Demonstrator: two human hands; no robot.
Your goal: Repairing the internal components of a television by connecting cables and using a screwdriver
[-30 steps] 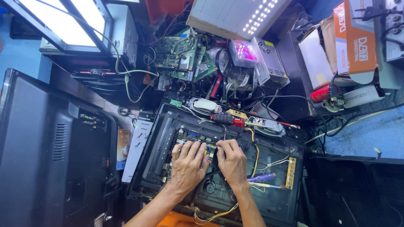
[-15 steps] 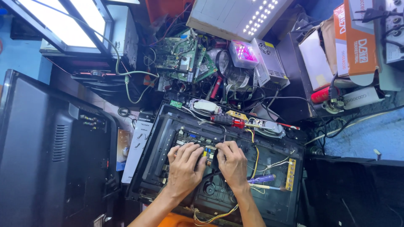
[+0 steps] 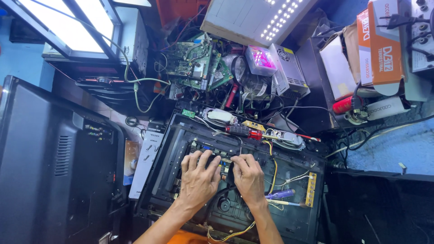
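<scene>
An opened black television chassis (image 3: 307, 226) lies flat in front of me, with a circuit board (image 3: 205, 150) inside near its upper left. My left hand (image 3: 198, 180) rests palm down on that board, its fingers spread and pressing on the components. Just to the right, my right hand (image 3: 248, 177) has its fingers curled on the same board, its fingertips at a dark part by the board's right end. Whether either hand grips anything is hidden under the fingers. A purple-handled screwdriver (image 3: 280, 194) lies inside the chassis to the right of my right hand.
A red-and-black screwdriver (image 3: 244, 132) lies on the chassis's top edge beside a small yellow board (image 3: 253, 125). Behind are green circuit boards (image 3: 194, 65), an LED panel (image 3: 257, 18) and tangled cables. A large black television back (image 3: 49, 162) stands at left, orange boxes (image 3: 379, 45) at right.
Both hands have shifted slightly down and closer together on the board. My right hand's fingers have curled in toward the left hand.
</scene>
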